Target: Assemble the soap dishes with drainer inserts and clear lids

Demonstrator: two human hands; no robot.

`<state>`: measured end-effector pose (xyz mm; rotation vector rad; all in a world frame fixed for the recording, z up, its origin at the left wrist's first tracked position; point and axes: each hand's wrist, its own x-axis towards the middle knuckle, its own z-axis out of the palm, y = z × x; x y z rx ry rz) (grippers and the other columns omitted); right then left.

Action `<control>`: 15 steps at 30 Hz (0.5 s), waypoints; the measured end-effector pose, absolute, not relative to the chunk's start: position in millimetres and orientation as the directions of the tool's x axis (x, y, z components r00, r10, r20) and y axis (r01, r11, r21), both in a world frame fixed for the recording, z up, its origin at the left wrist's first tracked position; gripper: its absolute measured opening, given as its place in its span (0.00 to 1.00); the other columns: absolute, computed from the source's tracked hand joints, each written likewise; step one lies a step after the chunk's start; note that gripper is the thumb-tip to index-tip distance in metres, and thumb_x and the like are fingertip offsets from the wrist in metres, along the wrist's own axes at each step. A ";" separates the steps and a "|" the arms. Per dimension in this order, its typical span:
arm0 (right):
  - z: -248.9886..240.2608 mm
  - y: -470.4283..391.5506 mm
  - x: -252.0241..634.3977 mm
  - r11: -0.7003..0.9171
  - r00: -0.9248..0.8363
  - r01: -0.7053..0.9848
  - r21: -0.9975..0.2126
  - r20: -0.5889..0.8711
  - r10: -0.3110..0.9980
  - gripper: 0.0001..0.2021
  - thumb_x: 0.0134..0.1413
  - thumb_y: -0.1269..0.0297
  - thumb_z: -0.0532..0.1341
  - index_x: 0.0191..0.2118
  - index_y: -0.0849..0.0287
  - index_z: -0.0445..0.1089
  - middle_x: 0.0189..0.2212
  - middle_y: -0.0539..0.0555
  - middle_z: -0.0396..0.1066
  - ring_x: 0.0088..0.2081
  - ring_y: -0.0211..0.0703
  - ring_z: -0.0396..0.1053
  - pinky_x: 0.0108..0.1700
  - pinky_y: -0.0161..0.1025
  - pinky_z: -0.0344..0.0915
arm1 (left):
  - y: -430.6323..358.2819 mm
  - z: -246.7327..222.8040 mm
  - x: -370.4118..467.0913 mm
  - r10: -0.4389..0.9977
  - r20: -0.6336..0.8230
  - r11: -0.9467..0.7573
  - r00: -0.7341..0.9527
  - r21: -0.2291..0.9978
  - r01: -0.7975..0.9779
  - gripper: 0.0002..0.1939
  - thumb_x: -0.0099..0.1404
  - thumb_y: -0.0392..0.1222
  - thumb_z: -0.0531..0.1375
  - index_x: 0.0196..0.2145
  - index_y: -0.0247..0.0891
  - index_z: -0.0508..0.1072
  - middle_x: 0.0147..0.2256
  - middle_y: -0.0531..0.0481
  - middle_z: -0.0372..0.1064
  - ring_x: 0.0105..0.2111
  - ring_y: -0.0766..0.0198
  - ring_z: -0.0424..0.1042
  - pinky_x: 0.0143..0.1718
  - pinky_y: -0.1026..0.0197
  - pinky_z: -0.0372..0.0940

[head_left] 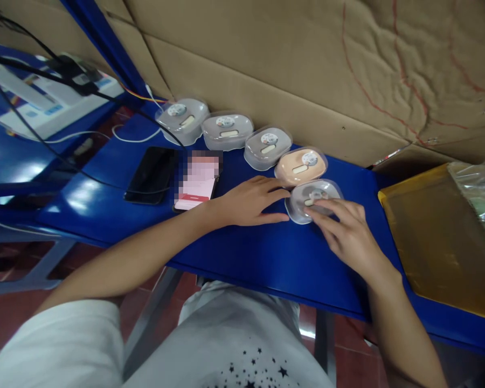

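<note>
A grey oval box with a clear plastic cover (301, 214) lies nearest to me in a slanting row of similar boxes. My left hand (253, 202) reaches over the blue table, fingers spread, their tips at the box's left side. Over its top, my right hand (347, 229) has its fingers bent and closed on the cover, beside the pale oblong piece and partly over the round label. Just behind stands a peach-coloured box (295, 161) with the same kind of cover and label, close to the left fingertips.
Three more grey boxes (269, 141) continue the row along the cardboard wall (246, 59). A dark phone (151, 175) and a lit phone (198, 180) lie left of my hands. At right is a brown, yellow-edged packet (432, 231); cables (125, 102) cross the left side.
</note>
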<state>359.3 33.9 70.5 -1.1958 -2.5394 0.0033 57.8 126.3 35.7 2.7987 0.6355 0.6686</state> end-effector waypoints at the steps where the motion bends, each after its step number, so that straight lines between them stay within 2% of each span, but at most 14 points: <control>1: 68.7 35.5 361.3 0.630 -0.579 0.765 -0.134 0.288 0.763 0.32 0.69 0.78 0.58 0.72 0.44 0.65 0.63 0.59 0.73 0.62 0.60 0.71 0.59 0.59 0.68 | 126.6 32.8 58.4 0.445 0.373 -0.891 0.814 0.274 0.361 0.28 0.79 0.61 0.58 0.64 0.38 0.72 0.68 0.34 0.68 0.65 0.43 0.72 0.66 0.43 0.65; 3: 65.7 39.3 365.0 0.596 -0.549 0.794 -0.122 0.279 0.788 0.31 0.67 0.80 0.56 0.70 0.48 0.67 0.59 0.61 0.74 0.60 0.60 0.72 0.57 0.58 0.70 | 127.1 28.6 59.2 0.444 0.339 -0.891 0.829 0.260 0.371 0.29 0.80 0.60 0.57 0.67 0.37 0.70 0.69 0.32 0.66 0.67 0.43 0.70 0.68 0.41 0.63; 5: 64.4 42.2 366.7 0.571 -0.519 0.811 -0.127 0.295 0.803 0.27 0.68 0.79 0.55 0.67 0.51 0.69 0.58 0.61 0.74 0.59 0.60 0.72 0.58 0.58 0.71 | 127.8 26.9 59.8 0.452 0.307 -0.887 0.837 0.251 0.387 0.28 0.81 0.59 0.57 0.66 0.37 0.72 0.66 0.33 0.70 0.65 0.44 0.72 0.66 0.42 0.64; 9: 64.5 43.5 361.3 0.520 -0.452 0.839 -0.158 0.329 0.829 0.17 0.72 0.66 0.61 0.63 0.54 0.71 0.58 0.63 0.73 0.59 0.62 0.71 0.61 0.59 0.72 | 129.8 27.9 59.9 0.463 0.299 -0.885 0.834 0.212 0.415 0.25 0.82 0.58 0.54 0.60 0.36 0.77 0.60 0.37 0.76 0.60 0.46 0.76 0.62 0.45 0.65; 12: 63.5 44.0 357.3 0.453 -0.386 0.881 -0.140 0.344 0.856 0.18 0.73 0.58 0.63 0.63 0.56 0.71 0.59 0.65 0.73 0.60 0.65 0.70 0.62 0.61 0.71 | 130.7 29.0 59.4 0.453 0.289 -0.891 0.843 0.181 0.417 0.24 0.83 0.57 0.54 0.57 0.36 0.79 0.58 0.37 0.77 0.58 0.47 0.77 0.60 0.46 0.66; 15: 61.2 47.2 360.7 0.374 -0.310 0.919 -0.121 0.362 0.879 0.19 0.74 0.56 0.61 0.63 0.57 0.72 0.60 0.67 0.73 0.61 0.66 0.71 0.62 0.62 0.71 | 130.7 29.3 58.7 0.452 0.263 -0.892 0.852 0.163 0.423 0.23 0.83 0.56 0.54 0.56 0.37 0.79 0.58 0.39 0.77 0.58 0.48 0.77 0.60 0.48 0.65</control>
